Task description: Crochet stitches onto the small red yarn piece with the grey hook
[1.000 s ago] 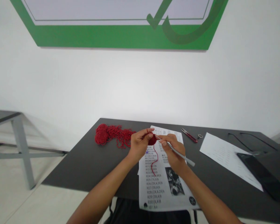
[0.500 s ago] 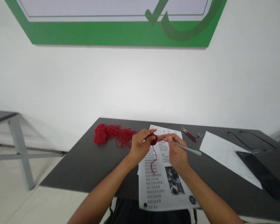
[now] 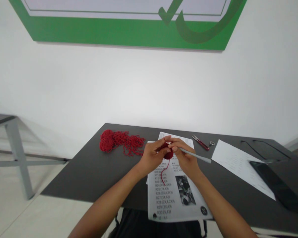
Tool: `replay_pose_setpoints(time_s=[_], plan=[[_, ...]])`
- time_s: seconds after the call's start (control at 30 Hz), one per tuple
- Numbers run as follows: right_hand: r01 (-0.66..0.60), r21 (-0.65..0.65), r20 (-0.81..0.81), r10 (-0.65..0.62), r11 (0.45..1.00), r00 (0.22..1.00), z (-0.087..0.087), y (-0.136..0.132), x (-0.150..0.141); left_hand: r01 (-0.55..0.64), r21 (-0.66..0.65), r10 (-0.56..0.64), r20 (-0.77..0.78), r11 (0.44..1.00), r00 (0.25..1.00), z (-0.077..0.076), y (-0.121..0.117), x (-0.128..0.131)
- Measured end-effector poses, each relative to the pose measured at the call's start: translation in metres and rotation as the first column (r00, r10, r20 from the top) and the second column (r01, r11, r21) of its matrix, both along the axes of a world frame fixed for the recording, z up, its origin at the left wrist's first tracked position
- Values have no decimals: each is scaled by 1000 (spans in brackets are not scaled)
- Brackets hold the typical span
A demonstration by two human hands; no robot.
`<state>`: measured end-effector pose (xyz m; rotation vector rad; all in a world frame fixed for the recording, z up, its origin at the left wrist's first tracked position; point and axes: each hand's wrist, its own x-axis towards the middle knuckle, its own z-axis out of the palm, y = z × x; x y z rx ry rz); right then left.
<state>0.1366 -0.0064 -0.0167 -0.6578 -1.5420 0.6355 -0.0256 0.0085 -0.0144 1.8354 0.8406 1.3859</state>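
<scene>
My left hand [image 3: 152,156] is closed around a small red crochet piece [image 3: 168,154], pinching it above a printed pattern sheet [image 3: 175,195]. A red yarn tail [image 3: 164,170] hangs from the piece down over the sheet. My right hand [image 3: 186,158] grips a grey crochet hook [image 3: 197,156], its tip hidden at the piece between my fingers. Both hands meet over the top of the sheet. A pile of loose red yarn with a small ball [image 3: 119,142] lies to the left on the dark table [image 3: 94,175].
Small red snips [image 3: 200,142] and a metal ring [image 3: 211,143] lie behind my right hand. Farther right are a second printed sheet [image 3: 238,165], a black phone or tablet [image 3: 278,186] and thin-framed glasses [image 3: 263,147]. A white wall with a green sign stands behind; a grey table frame [image 3: 13,152] is at left.
My hands have drawn closer together over the crochet piece. The hook, earlier angled down to the right, now lies flatter with its tip buried in the piece. The view has shifted slightly.
</scene>
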Motion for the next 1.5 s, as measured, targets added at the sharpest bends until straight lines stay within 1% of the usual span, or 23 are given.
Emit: replay_pose_setpoints(time_s=[0.07, 0.13, 0.23, 0.3, 0.33, 0.37, 0.43, 0.47, 0.5, 0.53, 0.63, 0.67, 0.73, 0.83, 0.97, 1.03, 1.17, 1.33, 1.4, 1.5], plan=[[17, 28, 84, -19, 999, 996, 2, 0, 1, 12, -26, -12, 18, 1000, 1000, -2, 2, 0], [57, 59, 132, -64, 997, 989, 2, 0, -1, -17, -45, 19, 44, 999, 999, -3, 4, 1], [178, 107, 160, -194, 978, 968, 0, -2, -5, -95, -59, 100, 88, 994, 991, -3, 4, 2], [279, 148, 188, -304, 949, 934, -4, -4, -8, -128, -97, 140, 128, 987, 982, -2, 1, 4], [324, 177, 201, -357, 929, 912, -6, -6, -9, -116, -144, 140, 170, 983, 975, -2, 0, 6], [358, 206, 212, -399, 911, 892, -8, -7, -10, -75, -209, 122, 225, 975, 967, -1, -2, 7], [400, 254, 215, -454, 881, 864, -9, -10, -10, 89, -355, 56, 378, 931, 924, 0, -4, 11], [400, 263, 209, -456, 878, 865, -9, -11, -10, 170, -398, 27, 443, 901, 896, 1, -4, 12], [380, 259, 200, -434, 888, 879, -8, -12, -9, 232, -416, 6, 495, 879, 869, 1, -4, 12], [339, 245, 185, -387, 908, 903, -6, -12, -8, 270, -413, -12, 530, 870, 848, 2, -4, 11], [139, 159, 88, -154, 978, 984, 2, -11, -4, 292, -335, -52, 575, 896, 817, 3, -2, 7], [81, 126, 50, -88, 989, 995, 4, -10, -3, 296, -310, -68, 577, 903, 814, 4, -2, 5], [14, 72, 0, -14, 997, 1000, 7, -10, -1, 312, -283, -101, 574, 907, 812, 5, -2, 2], [-23, 32, -24, 24, 999, 999, 9, -11, 1, 345, -277, -124, 591, 897, 797, 6, -2, 0], [-37, -8, -41, 36, 999, 998, 9, -16, 1, 390, -263, -139, 645, 882, 751, 7, -1, -2], [-47, -28, -35, 46, 998, 998, 8, -17, 2, 403, -266, -143, 655, 876, 742, 8, 0, -3], [-62, -39, -3, 62, 997, 998, 6, -18, 4, 420, -284, -138, 667, 862, 732, 6, 0, -5], [-52, -56, -2, 52, 997, 999, 4, -20, 5, 481, -286, -164, 698, 829, 697, 7, 0, -5], [-65, -83, -25, 64, 994, 998, 2, -20, 4, 508, -294, -171, 710, 810, 683, 8, 0, -6], [-158, -136, -131, 140, 978, 981, -4, -20, 0, 554, -309, -193, 718, 773, 669, 10, -1, -8]])
